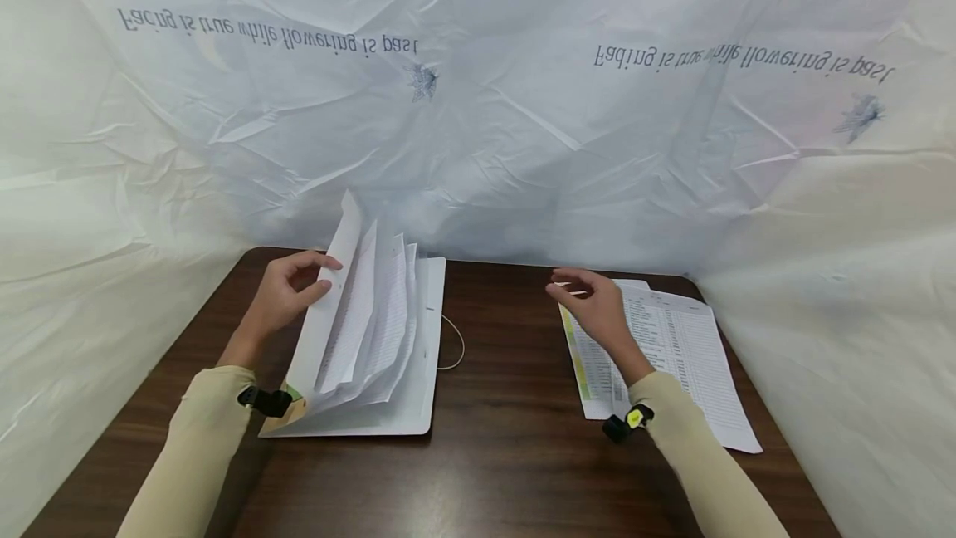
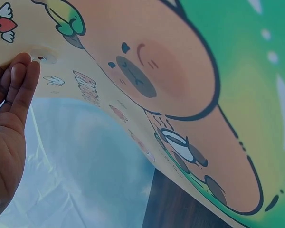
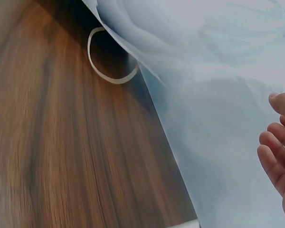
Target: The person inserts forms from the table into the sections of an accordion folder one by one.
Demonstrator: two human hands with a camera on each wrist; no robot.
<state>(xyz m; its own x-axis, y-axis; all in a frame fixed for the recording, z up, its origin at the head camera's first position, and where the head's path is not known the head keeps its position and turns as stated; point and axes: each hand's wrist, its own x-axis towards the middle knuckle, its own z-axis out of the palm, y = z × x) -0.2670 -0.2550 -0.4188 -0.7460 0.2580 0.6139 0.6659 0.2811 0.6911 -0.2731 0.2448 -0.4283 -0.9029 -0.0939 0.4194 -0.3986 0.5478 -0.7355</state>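
Observation:
A document folder (image 1: 436, 339) stands spread on the left of the table, its white inner side showing with several printed sheets (image 1: 388, 314) fanned upright inside. My left hand (image 1: 280, 293) grips the edge of its raised cover (image 1: 329, 305) between thumb and fingers. In the left wrist view, the cover's outside (image 2: 180, 71) carries a cartoon animal print, and my fingertips meet it beside a small round snap. My right hand (image 1: 593, 305) hovers with loosely bent fingers and nothing in them, overlapping the loose printed sheets (image 1: 695, 339) at the right.
From the folder's right edge a pale elastic loop (image 1: 457, 347) reaches onto the dark wooden table (image 1: 508, 405). White printed plastic sheeting (image 1: 478, 148) hangs behind the table and along both sides. The right-hand sheets overlap, one with a yellow-green strip (image 1: 577, 355).

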